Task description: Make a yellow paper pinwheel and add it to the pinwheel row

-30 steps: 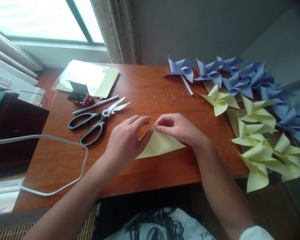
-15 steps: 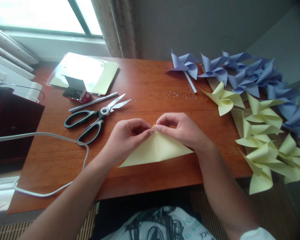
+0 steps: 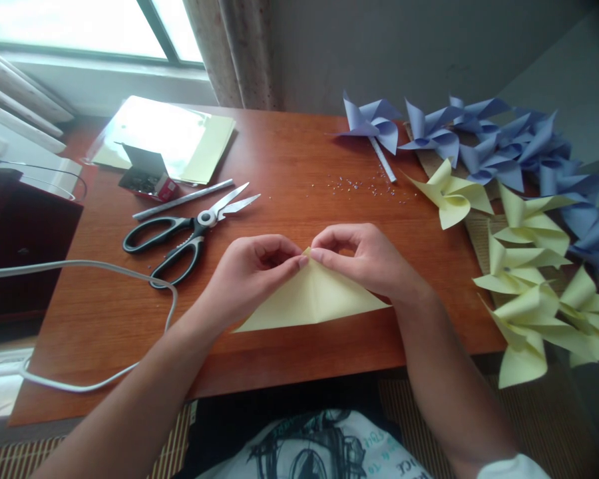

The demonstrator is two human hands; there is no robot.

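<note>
A pale yellow paper sheet (image 3: 312,301), folded into a triangle, lies on the wooden table (image 3: 289,166) in front of me. My left hand (image 3: 247,273) pinches the triangle's top corner from the left. My right hand (image 3: 364,256) pinches the same corner from the right, fingertips almost touching. The long folded edge faces me, near the table's front edge.
Black-handled scissors (image 3: 180,236) and a grey rod (image 3: 182,199) lie to the left, with a small open box (image 3: 144,176) and a paper stack (image 3: 167,136) behind. A white cable (image 3: 104,273) loops at left. Yellow pinwheels (image 3: 522,266) and blue pinwheels (image 3: 479,143) crowd the right side.
The paper went from a partly raised fold to a flat, wider triangle on the table. Both hands stayed pinched at its top corner. The view shifted slightly.
</note>
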